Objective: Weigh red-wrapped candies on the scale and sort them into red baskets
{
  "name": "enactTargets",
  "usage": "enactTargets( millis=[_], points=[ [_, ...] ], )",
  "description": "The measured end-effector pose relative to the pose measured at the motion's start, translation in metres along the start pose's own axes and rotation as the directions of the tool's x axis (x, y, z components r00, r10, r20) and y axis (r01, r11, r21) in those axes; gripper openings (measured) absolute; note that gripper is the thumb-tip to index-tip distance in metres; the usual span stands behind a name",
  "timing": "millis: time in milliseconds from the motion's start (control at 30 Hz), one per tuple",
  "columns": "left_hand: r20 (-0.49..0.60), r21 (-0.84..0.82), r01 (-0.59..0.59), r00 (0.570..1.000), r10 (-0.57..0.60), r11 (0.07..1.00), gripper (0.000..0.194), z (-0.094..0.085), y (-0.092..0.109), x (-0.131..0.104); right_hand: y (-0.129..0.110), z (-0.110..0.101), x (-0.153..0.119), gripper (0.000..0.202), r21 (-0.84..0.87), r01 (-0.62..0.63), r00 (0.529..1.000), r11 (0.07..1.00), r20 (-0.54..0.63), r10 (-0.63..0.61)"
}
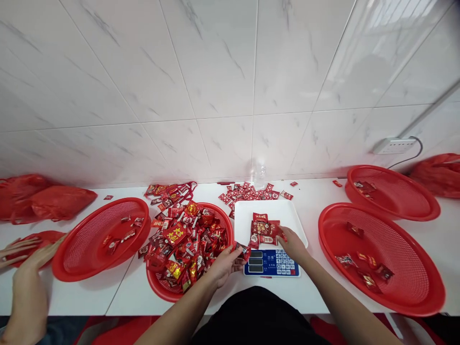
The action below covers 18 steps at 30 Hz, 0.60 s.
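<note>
My left hand [227, 264] is closed on a red wrapped candy [243, 251], held at the lower left corner of the scale's white pan [296, 225]. Several red candy packets [264, 227] lie in a small group on that pan. My right hand [292, 243] reaches over the pan's right side, with its fingers closed at a red packet [281, 234] on the edge of the group. The digital scale's blue panel [271, 262] faces me below the pan. To the left, a red basket [158, 285] is heaped with wrapped candies [194, 239], some spilling over its left side.
Small red packets [247, 192] lie loose behind the scale by a clear bottle [259, 175]. Red baskets with a few candies stand left [81, 239], right [413, 258] and back right [409, 191]. Another person's hands [32, 254] are at far left, near red bags [61, 201].
</note>
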<state>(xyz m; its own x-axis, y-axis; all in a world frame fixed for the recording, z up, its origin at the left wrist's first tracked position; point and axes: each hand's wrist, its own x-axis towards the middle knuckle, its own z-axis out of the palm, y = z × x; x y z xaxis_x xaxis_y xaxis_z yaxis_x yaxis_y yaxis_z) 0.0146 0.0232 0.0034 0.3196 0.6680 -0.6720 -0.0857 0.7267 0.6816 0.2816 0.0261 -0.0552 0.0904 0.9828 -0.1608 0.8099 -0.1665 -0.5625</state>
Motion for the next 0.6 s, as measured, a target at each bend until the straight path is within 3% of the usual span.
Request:
enactTargets(
  millis=[200, 333, 400, 467, 600],
  points=[
    [0.034, 0.067, 0.012, 0.999, -0.014, 0.998, 0.041, 0.003, -0.004, 0.005, 0.0, 0.013, -0.021, 0.051, 0.119, 0.011, 0.997, 0.993, -0.081, -0.001],
    [0.041, 0.106, 0.023, 0.999, -0.027, 0.994, 0.043, 0.006, -0.004, 0.002, -0.016, 0.017, -0.037, 0.047, 0.253, 0.123, 0.986, 0.96, -0.145, -0.088],
    [0.067, 0.14, 0.016, 0.997, -0.026, 0.99, 0.043, 0.009, -0.006, 0.001, -0.03, 0.019, -0.046, 0.046, 0.377, 0.146, 0.989, 0.915, -0.066, -0.131],
    [0.104, 0.2, -0.004, 0.994, -0.017, 0.98, 0.044, 0.012, -0.008, -0.001, -0.046, 0.02, -0.054, 0.048, 0.528, 0.089, 0.988, 0.844, 0.064, -0.144],
    [0.19, 0.321, -0.1, 0.981, 0.04, 0.942, 0.04, 0.019, -0.014, -0.003, -0.072, 0.022, -0.065, 0.043, 0.676, -0.04, 0.942, 0.736, 0.272, -0.199]
  ],
)
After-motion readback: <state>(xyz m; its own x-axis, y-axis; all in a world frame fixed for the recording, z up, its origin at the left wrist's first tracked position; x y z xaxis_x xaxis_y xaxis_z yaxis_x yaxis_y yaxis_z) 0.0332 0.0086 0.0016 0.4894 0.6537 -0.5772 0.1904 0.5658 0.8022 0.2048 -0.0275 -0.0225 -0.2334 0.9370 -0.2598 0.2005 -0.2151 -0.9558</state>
